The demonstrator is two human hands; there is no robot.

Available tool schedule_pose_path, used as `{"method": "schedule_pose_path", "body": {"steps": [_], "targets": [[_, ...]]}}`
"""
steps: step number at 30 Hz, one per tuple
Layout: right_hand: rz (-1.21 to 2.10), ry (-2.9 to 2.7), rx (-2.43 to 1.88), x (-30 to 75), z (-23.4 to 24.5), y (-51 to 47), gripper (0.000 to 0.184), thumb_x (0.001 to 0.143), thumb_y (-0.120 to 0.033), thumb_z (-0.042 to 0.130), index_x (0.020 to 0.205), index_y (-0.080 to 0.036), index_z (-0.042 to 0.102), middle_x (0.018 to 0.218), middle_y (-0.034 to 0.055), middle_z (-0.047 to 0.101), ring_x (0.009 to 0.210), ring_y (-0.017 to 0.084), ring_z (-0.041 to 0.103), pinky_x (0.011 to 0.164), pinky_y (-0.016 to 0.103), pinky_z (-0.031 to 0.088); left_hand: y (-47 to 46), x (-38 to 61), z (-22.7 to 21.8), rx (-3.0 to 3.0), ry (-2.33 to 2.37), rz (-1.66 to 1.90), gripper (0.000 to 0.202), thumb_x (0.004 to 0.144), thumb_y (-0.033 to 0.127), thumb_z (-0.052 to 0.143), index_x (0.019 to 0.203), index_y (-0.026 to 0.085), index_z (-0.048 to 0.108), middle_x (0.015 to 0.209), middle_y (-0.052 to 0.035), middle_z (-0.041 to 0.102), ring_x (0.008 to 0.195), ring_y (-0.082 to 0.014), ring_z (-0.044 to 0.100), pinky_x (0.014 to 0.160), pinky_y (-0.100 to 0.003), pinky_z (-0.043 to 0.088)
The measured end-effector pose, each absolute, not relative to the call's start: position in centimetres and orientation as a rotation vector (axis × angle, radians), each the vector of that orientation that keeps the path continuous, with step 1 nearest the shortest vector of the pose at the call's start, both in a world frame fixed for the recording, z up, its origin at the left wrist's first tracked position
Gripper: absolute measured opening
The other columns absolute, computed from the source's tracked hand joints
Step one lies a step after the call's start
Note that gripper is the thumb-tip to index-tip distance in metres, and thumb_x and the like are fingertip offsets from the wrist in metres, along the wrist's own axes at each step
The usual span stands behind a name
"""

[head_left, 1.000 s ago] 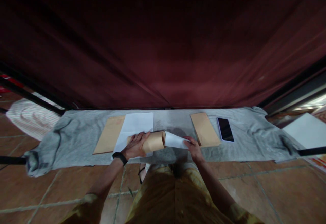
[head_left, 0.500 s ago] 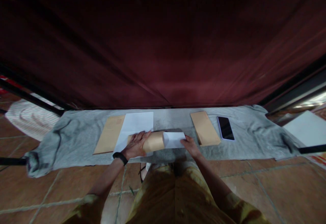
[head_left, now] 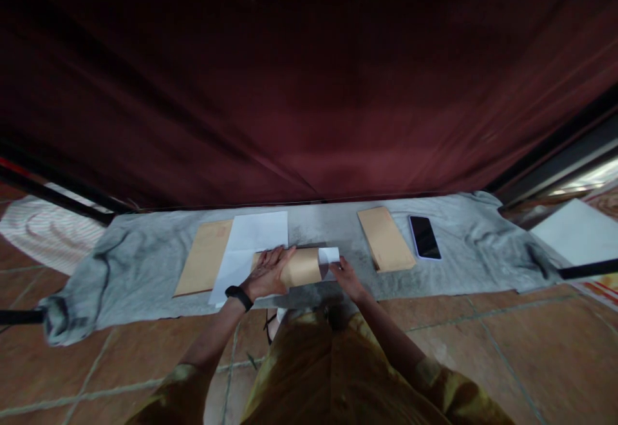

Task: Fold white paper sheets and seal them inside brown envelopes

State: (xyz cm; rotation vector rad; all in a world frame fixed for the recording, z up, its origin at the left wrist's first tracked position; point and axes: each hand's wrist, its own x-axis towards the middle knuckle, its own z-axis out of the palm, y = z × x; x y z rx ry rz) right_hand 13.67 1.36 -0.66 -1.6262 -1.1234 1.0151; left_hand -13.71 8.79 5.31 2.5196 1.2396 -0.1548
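A brown envelope lies across the grey cloth in front of me. My left hand rests flat on its left end, fingers spread, a black band on the wrist. A folded white paper sticks out of the envelope's right end, only a short piece showing. My right hand pinches that paper at its end, fingers closed on it.
A white sheet lies on another brown envelope to the left. A third envelope and a black phone lie to the right. A dark red curtain hangs behind. The floor is tiled. White paper lies at far right.
My right hand has moved left, pushing the white paper further into the envelope; much less of it shows now. My left hand stays on the envelope.
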Motion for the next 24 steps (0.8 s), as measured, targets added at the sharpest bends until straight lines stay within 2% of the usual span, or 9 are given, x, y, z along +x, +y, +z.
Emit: {"method": "schedule_pose_path", "body": {"steps": [5,8,13,18,21,24], "targets": [[1.024,-1.104,-1.698,15.1,-0.1,1.5,0.021,0.079,-0.036,0.054,0.078,-0.019,0.067,0.068,0.0008,0.066,0.064,0.017,0.060,0.057,0.026,0.047,8.9,-13.2,5.9,2.518,1.232,-0.151,0.122,0.062,0.040,0.080,0.162,0.026,0.011,0.161,-0.0192,0.032,0.152,-0.0382,0.024,0.120,-0.056,0.018],[1.054,-1.176,-1.717,14.7,0.5,1.5,0.016,0.079,-0.027,0.057,0.073,-0.019,0.070,0.070,0.0008,0.069,0.069,0.016,0.063,0.062,0.023,0.047,8.9,-12.6,6.3,2.533,1.190,-0.148,0.120,0.063,0.039,0.080,0.162,0.025,0.012,0.160,-0.0185,0.033,0.152,-0.0373,0.024,0.121,-0.056,0.018],[1.102,-1.256,-1.828,12.8,1.4,1.7,0.024,0.082,-0.016,0.053,0.086,-0.018,0.076,0.079,0.0017,0.075,0.073,0.015,0.067,0.064,0.020,0.047,9.1,-11.5,6.2,2.553,1.163,-0.166,0.121,0.063,0.039,0.081,0.162,0.022,0.013,0.160,-0.0198,0.033,0.151,-0.0384,0.024,0.121,-0.055,0.019],[1.094,-1.322,-2.036,12.5,2.4,1.6,0.019,0.086,-0.021,0.058,0.086,-0.021,0.077,0.089,0.0058,0.078,0.085,0.019,0.071,0.072,0.022,0.048,9.4,-11.6,5.6,2.585,1.144,-0.197,0.120,0.064,0.037,0.081,0.162,0.022,0.012,0.159,-0.0200,0.034,0.151,-0.0387,0.026,0.120,-0.055,0.020],[1.086,-1.372,-2.142,12.4,3.1,1.7,0.022,0.091,-0.028,0.056,0.094,-0.022,0.077,0.103,0.0104,0.077,0.099,0.024,0.071,0.079,0.027,0.049,9.7,-11.6,5.2,2.597,1.114,-0.199,0.123,0.063,0.037,0.082,0.162,0.023,0.011,0.158,-0.0195,0.036,0.149,-0.0379,0.028,0.120,-0.054,0.021],[1.085,-1.390,-2.186,12.3,3.5,1.9,0.026,0.094,-0.031,0.053,0.102,-0.021,0.076,0.108,0.0120,0.076,0.103,0.025,0.071,0.082,0.028,0.049,10.1,-11.6,4.9,2.613,1.069,-0.188,0.125,0.062,0.038,0.083,0.162,0.023,0.010,0.157,-0.0190,0.037,0.149,-0.0369,0.030,0.120,-0.052,0.022]]}}
